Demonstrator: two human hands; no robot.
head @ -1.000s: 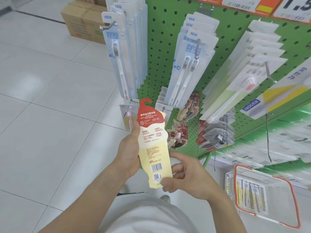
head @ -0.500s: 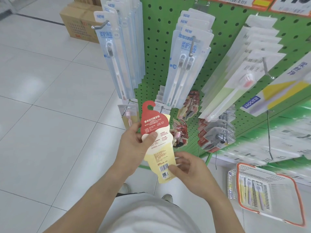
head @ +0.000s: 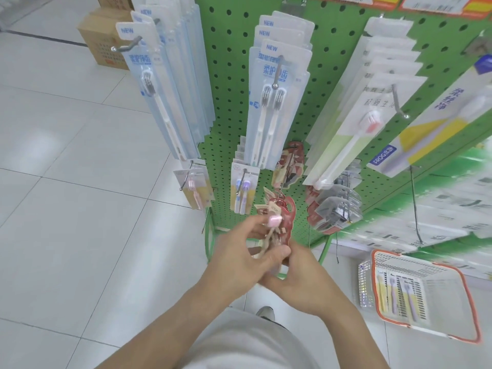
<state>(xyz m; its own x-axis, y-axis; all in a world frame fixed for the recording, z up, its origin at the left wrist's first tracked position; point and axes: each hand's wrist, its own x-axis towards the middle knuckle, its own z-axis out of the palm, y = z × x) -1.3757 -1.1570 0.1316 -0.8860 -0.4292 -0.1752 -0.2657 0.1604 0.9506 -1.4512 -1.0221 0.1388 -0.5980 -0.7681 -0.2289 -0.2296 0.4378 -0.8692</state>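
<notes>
A wide head-camera view looks down at a shop display. At the far left a cardboard box [head: 106, 41] sits on a white tiled floor [head: 66, 209]. To its right stands a green pegboard [head: 234, 102] hung with toothbrushes: a row of blue packs [head: 165, 102] on a hook, then twin packs [head: 277, 102] marked NEW, with two small packs [head: 195, 190] hanging lower, just left of centre. In the near centre, two bare arms reach forward from a pale shirt [head: 239, 342]. The left hand [head: 237, 257] grasps a red pack [head: 286, 217], fingers curled behind it and the thumb laid across its lower part. The red pack is held in the air between both hands, just in front of the lower pegboard, its hook end pointing far and its pink brush head [head: 274, 221] facing up; motion blur softens it. The right hand [head: 300, 278] lies just beneath, touching the left hand, its fingers curled round the red pack's near end. Just beyond the hands, more red cards [head: 288, 166] hang on a peg. Further right hang long white packs [head: 359, 115] and a bunch of clear packs [head: 335, 209]. At the near right, an orange-rimmed basket [head: 470, 302] holds several toothbrush packs [head: 399, 296].
</notes>
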